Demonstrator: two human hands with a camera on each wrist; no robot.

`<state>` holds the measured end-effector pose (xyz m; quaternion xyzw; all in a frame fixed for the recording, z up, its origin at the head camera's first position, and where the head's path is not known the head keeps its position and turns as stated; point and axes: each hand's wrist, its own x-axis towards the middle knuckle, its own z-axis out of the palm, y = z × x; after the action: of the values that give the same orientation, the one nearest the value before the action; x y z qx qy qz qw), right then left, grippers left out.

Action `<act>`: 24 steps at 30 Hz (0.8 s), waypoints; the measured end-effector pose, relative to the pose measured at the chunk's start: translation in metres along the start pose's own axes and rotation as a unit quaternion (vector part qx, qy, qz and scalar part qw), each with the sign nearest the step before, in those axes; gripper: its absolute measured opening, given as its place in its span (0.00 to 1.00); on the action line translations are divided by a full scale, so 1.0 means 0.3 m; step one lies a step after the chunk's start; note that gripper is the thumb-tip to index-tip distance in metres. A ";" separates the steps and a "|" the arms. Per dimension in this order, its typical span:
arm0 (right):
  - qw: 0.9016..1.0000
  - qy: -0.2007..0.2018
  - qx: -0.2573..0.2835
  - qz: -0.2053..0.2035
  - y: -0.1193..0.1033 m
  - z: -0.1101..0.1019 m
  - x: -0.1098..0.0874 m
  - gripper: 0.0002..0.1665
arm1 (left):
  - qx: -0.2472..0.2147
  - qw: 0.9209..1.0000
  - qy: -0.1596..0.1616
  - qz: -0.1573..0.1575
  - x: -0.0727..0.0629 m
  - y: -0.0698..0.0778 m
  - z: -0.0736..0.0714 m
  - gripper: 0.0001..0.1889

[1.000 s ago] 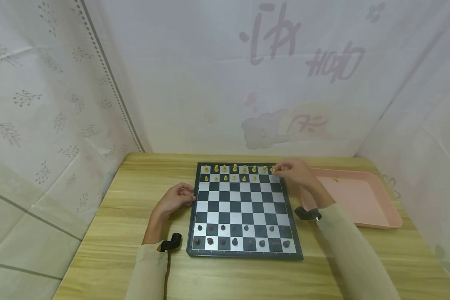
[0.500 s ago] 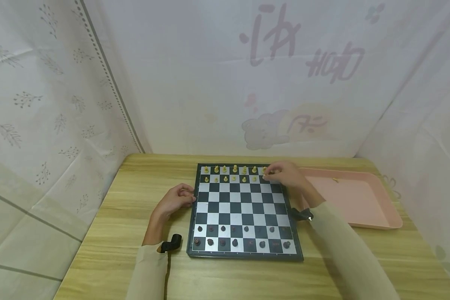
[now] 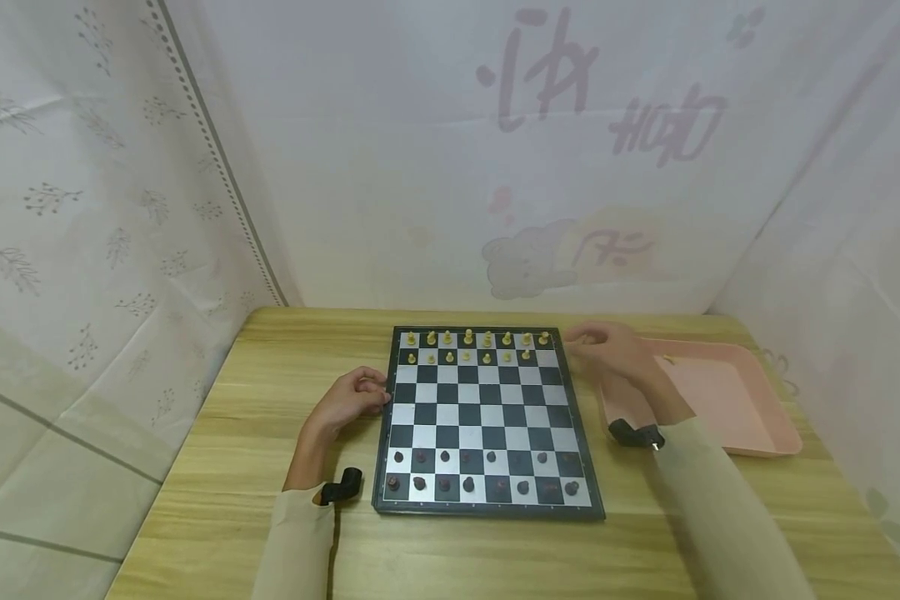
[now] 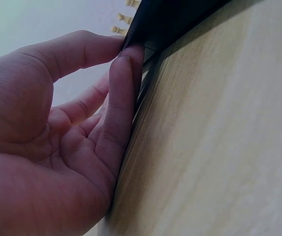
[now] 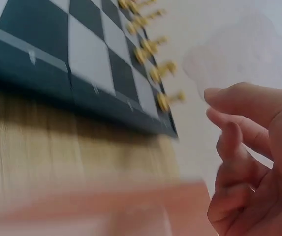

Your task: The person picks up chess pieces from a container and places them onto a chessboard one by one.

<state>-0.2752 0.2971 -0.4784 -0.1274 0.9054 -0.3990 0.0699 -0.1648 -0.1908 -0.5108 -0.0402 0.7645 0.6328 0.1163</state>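
A chessboard (image 3: 480, 415) lies on the wooden table, with two rows of small yellow chess pieces (image 3: 467, 337) at its far side and dark pieces (image 3: 468, 483) at its near side. At the board's left edge, my left hand (image 3: 347, 398) pinches the rim between thumb and fingers, as the left wrist view shows. My right hand (image 3: 615, 350) is off the board's far right corner, over the near-left part of a pink tray (image 3: 720, 400). Its fingers are loosely bent and hold nothing in the right wrist view. A yellow pawn (image 3: 526, 354) stands near the second row's right end.
One small yellow piece (image 3: 670, 359) lies in the pink tray, right of the board. Printed cloth (image 3: 420, 167) hangs behind the table and along both sides. A black camera mount (image 3: 636, 433) sits on the right wrist.
My right hand set the yellow pawn down in the second row, let go and moved right toward the tray. The left hand has stayed at the board's edge.
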 end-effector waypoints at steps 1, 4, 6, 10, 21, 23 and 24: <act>1.000 0.002 0.006 0.003 0.012 -0.021 -0.015 0.23 | 0.000 1.000 0.001 -0.001 0.000 0.000 0.000 0.18; 1.000 0.008 0.019 0.021 0.056 -0.080 -0.055 0.26 | 0.000 1.000 0.003 -0.003 -0.001 0.002 0.002 0.18; 0.999 0.019 0.026 0.039 0.092 -0.116 -0.078 0.28 | 0.000 1.000 0.002 -0.003 -0.003 0.003 0.003 0.18; 0.997 0.045 0.038 0.057 0.172 -0.176 -0.119 0.30 | 0.004 1.000 0.003 -0.003 -0.005 0.005 0.004 0.18; 0.990 0.100 -0.063 0.081 0.357 -0.264 -0.218 0.35 | -0.003 1.000 0.001 -0.001 -0.002 0.006 -0.002 0.17; 0.986 0.109 -0.088 0.085 0.373 -0.279 -0.232 0.35 | -0.005 1.000 0.000 -0.001 -0.001 0.004 -0.002 0.17; 0.985 0.111 -0.102 0.080 0.379 -0.286 -0.237 0.35 | -0.006 1.000 -0.001 0.000 -0.001 0.003 -0.001 0.17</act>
<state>-0.2467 0.4519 -0.5032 -0.0155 0.9508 -0.3093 -0.0130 -0.1649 -0.1910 -0.5097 -0.0402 0.7606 0.6372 0.1173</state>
